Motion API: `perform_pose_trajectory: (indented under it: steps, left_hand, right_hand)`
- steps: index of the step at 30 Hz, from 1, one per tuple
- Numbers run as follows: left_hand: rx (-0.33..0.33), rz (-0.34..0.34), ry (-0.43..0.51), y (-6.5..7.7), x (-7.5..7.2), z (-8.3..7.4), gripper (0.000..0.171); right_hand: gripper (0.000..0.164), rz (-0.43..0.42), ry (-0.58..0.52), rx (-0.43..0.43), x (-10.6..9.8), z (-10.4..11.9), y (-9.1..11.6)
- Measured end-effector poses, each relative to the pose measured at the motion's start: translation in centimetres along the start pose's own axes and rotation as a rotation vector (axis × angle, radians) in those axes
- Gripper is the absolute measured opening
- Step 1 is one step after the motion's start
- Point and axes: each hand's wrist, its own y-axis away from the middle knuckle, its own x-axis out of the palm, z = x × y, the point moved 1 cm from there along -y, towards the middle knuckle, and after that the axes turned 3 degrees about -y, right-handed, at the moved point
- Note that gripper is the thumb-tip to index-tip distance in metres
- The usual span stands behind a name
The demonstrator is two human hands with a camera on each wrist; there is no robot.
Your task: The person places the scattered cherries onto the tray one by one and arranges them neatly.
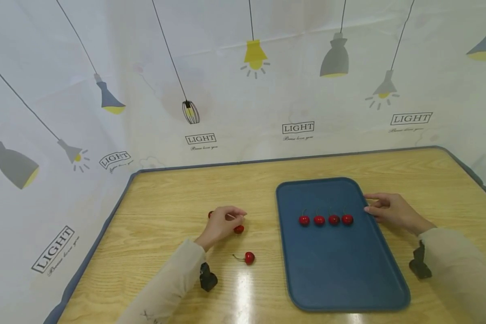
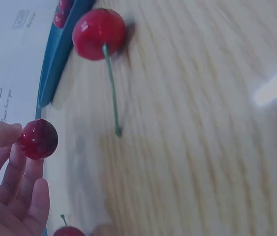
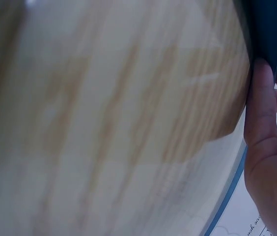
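Observation:
My left hand (image 1: 222,225) pinches a dark red cherry (image 2: 39,139) between thumb and fingertips, by its stem end. In the left wrist view this cherry hangs above the wooden table. Another cherry (image 1: 249,258) with a green stem lies on the table, nearer to me than the left hand. A further cherry (image 1: 210,214) shows partly behind that hand. My right hand (image 1: 394,210) grips the right rim of the blue tray (image 1: 340,265), thumb against its outer side. Several cherries (image 1: 319,220) stand in a row in the tray's upper half, stems pointing away from me.
The wooden table (image 1: 166,193) has a dark blue edge strip along its back and left. Behind it hangs a white cloth (image 1: 235,103) printed with lamps. A black wrist device (image 1: 208,276) sits on the left sleeve and another (image 1: 420,263) on the right.

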Motion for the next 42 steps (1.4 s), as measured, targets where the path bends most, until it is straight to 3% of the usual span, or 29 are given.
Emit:
perform_pose_trajectory:
  steps: [10, 21, 28, 35, 42]
  left_hand:
    - [0.118, 0.068, 0.082, 0.3, 1.4, -2.3, 0.018]
    - [0.207, 0.153, 0.103, 0.4, 4.5, -5.6, 0.016]
    - [0.25, 0.224, 0.164, 2.1, 4.9, -9.9, 0.015]
    - [0.238, 0.268, 0.222, 0.6, 8.4, -9.0, 0.017]
    - [0.19, 0.267, 0.227, 0.5, 10.7, -10.6, 0.014]
  right_hand:
    - [0.056, 0.0, 0.008, -0.002, 0.0, 0.1, 0.0]
    - [0.057, 0.008, 0.004, -0.001, 0.0, 0.2, 0.0]
    - [0.057, 0.001, 0.013, 0.01, -0.1, 0.2, 0.0]
    - [0.057, 0.005, 0.015, -0.005, -0.1, 0.3, 0.1]
    - [0.056, 0.0, 0.013, 0.002, -0.1, 0.4, 0.1]
